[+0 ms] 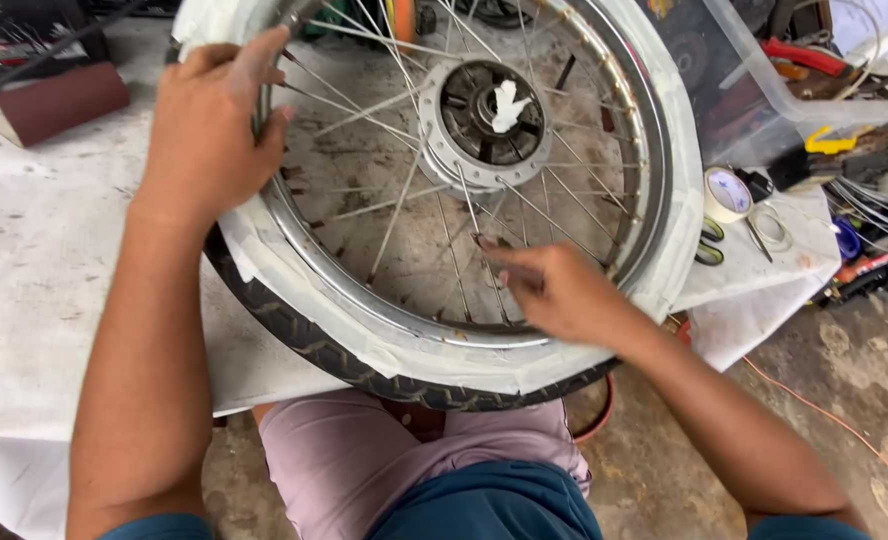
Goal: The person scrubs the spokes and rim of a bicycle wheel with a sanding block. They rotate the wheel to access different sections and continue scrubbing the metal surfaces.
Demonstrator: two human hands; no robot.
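A spoked motorcycle wheel (pixel 604 130) lies flat on a white-covered table (pixel 34 260), its black tyre (pixel 304 335) wrapped in white masking tape (pixel 294 270) around the chrome rim. My left hand (pixel 214 125) grips the rim and taped tyre at the upper left. My right hand (pixel 554 290) rests inside the wheel at the lower right, fingers pinched around the spokes near the rim. The grey hub (pixel 484 120) sits in the middle with a scrap of white paper in it.
A roll of masking tape (pixel 727 192) and scissors (pixel 764 235) lie on the table right of the wheel. A clear plastic bin (pixel 754 80) and tangled cables (pixel 864 190) crowd the right. A dark red block (pixel 54 100) sits upper left. My knees are below the wheel.
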